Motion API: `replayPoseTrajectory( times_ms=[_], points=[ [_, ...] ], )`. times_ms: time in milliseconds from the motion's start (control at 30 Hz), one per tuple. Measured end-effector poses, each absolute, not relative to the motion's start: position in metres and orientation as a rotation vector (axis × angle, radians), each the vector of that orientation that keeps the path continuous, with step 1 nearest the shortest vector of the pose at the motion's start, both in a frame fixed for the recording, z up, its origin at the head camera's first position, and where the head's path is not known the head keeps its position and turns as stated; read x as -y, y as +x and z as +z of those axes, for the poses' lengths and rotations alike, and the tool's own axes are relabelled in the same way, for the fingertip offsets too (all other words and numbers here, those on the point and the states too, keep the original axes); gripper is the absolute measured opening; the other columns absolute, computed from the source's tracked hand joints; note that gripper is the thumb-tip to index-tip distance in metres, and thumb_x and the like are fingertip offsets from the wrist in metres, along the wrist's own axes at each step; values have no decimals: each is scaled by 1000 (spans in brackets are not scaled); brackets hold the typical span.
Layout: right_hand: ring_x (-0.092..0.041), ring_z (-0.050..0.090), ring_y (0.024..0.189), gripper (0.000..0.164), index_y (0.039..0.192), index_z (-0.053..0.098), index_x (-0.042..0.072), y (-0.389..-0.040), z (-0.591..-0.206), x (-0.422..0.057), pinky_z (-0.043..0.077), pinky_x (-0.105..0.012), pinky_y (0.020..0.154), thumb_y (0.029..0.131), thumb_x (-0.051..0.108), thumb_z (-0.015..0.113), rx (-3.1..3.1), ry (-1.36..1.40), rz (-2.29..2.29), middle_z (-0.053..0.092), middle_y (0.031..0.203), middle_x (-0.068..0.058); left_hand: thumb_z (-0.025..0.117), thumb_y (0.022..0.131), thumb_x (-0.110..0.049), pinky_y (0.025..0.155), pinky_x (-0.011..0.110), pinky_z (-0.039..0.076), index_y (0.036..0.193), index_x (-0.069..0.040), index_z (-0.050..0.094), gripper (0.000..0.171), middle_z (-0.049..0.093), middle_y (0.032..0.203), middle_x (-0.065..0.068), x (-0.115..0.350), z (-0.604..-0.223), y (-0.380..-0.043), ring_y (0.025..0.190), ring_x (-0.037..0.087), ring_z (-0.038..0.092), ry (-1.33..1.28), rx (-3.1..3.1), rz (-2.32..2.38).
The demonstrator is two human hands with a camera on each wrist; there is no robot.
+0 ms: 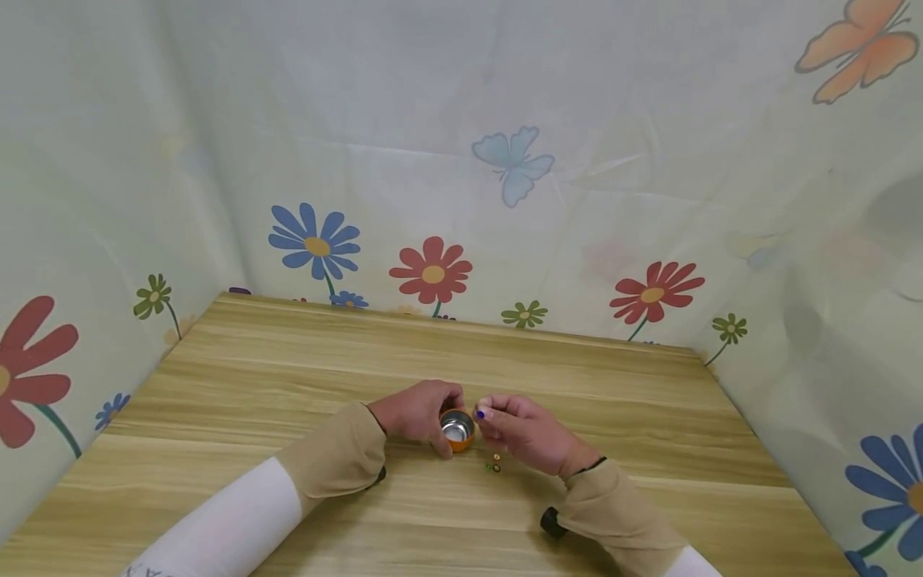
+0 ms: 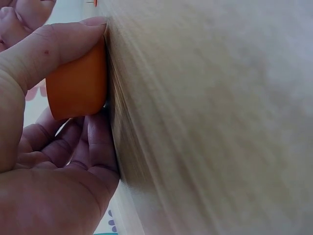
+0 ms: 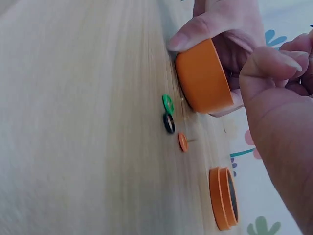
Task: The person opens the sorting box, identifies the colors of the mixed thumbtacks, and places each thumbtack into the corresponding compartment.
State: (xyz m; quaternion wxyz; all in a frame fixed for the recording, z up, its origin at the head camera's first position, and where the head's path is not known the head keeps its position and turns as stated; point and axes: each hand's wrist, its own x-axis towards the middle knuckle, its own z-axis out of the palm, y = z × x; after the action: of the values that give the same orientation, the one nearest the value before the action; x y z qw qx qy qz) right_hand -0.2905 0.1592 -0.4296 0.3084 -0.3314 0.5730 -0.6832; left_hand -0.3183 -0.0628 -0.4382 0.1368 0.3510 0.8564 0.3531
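Observation:
My left hand (image 1: 418,410) grips a small round container (image 1: 462,446), orange outside and shiny metal inside, its mouth up on the tabletop. In the left wrist view the thumb and fingers lie around its orange wall (image 2: 78,90). Close to its right side, my right hand (image 1: 530,435) pinches a small blue piece (image 1: 480,414) between thumb and fingertips; its full shape is hidden. Small rings lie on the wood near the container: a green ring (image 3: 165,104), a black ring (image 3: 167,122) and an orange ring (image 3: 183,142).
An orange lid-like piece (image 3: 221,198) rests on the table in the right wrist view, past the rings. The wood-grain table (image 1: 324,353) meets a hanging cloth (image 1: 404,120) printed with flowers and butterflies at its back and sides.

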Motion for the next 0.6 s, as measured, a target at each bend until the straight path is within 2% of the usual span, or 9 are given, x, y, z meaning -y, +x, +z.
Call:
replayPoseTrajectory(
  times_ms=[133,367,600],
  points=[
    [-17,31,69,21,94,48,3,-286,-425,-158,27,-28,59,103,3,30,-1325,-884,-1879,36,84,-4,90,55,-10,68,23,46,92,-10,55,51,61,85,0,62,-438,-319,79,18,57,1032,-2476,1023],
    [-16,28,71,30,96,47,4,-282,-421,-157,26,-25,59,104,3,18,-1104,-899,-1894,34,86,-3,90,55,-11,68,23,46,93,-10,56,51,61,86,1,62,-439,-319,80,18,58,1024,-2475,1027],
    [-15,28,70,30,94,47,5,-282,-421,-155,24,-27,60,104,7,19,-1016,-864,-1893,34,86,-2,90,54,-10,68,23,46,93,-8,56,52,62,86,3,61,-438,-318,80,20,58,1038,-2474,1034]
  ],
)
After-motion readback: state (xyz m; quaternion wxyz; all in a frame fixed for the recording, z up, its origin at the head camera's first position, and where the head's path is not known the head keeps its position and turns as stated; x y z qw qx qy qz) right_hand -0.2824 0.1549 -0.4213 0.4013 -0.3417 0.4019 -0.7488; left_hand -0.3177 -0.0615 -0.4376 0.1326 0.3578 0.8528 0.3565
